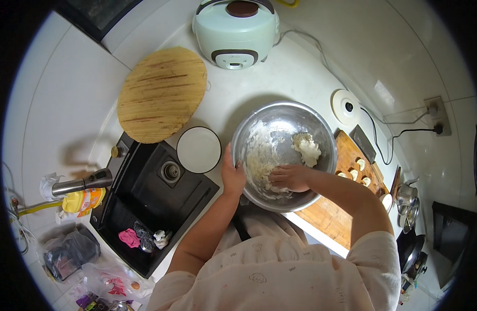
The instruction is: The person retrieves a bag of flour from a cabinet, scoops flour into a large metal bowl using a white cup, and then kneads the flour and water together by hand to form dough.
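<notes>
A large metal mixing bowl (pixel 329 129) stands in front of me on the white counter. Wrapped round its left rim, my left hand (pixel 233 173) is closed on the bowl. Inside, my right hand (pixel 290 178) lies open, its fingers stretched out over crumbly, floury dough (pixel 263 168) near the bowl's close side. A separate pale lump of dough (pixel 306 149) rests against the bowl's right inner wall, just beyond my right hand. Flour and dough smears coat the left part of the bowl's inside. My right fingertips are partly hidden in the dough.
Left of the bowl are a white plate (pixel 198 150), a round slatted wooden lid (pixel 162 95) and a black sink (pixel 140 194). A pale green rice cooker (pixel 236 33) stands behind. At right, a wooden board (pixel 334 217) bears several small pale pieces; a white kettle base (pixel 346 107) lies beyond.
</notes>
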`<state>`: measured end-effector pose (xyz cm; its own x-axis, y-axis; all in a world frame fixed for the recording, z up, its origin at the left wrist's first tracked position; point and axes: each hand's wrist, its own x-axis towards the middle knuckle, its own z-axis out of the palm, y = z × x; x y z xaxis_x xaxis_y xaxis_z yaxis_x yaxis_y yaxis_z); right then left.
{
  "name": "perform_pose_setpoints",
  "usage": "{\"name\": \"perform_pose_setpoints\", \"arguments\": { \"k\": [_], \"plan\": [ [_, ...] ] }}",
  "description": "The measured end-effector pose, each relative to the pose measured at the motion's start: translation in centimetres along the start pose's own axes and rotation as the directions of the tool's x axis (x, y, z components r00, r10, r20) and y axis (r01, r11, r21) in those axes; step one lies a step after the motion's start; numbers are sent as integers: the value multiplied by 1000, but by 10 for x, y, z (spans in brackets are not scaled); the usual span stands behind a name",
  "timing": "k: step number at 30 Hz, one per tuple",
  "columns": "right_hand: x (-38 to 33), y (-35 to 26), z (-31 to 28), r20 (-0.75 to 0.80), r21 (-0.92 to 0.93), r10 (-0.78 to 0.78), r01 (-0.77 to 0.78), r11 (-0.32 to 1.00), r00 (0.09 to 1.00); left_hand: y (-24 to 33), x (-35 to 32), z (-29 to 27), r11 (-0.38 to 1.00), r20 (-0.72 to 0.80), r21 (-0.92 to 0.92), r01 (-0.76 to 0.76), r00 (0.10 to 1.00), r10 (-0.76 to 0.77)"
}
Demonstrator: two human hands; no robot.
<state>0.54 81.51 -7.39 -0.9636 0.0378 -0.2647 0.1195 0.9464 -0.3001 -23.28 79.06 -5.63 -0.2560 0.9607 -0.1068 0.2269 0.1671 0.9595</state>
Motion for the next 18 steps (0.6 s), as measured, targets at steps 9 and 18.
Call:
{"name": "perform_pose_setpoints", "arguments": {
  "k": [9,18],
  "plan": [
    [56,43,-12,-204,322,847,-783,532,491,6,-2,-2,996,-21,68,-56,998,58],
    [77,-21,-11,-190,391,572,-473,789,798,3,-2,0,998,-28,51,-19,999,21]
  ]
}}
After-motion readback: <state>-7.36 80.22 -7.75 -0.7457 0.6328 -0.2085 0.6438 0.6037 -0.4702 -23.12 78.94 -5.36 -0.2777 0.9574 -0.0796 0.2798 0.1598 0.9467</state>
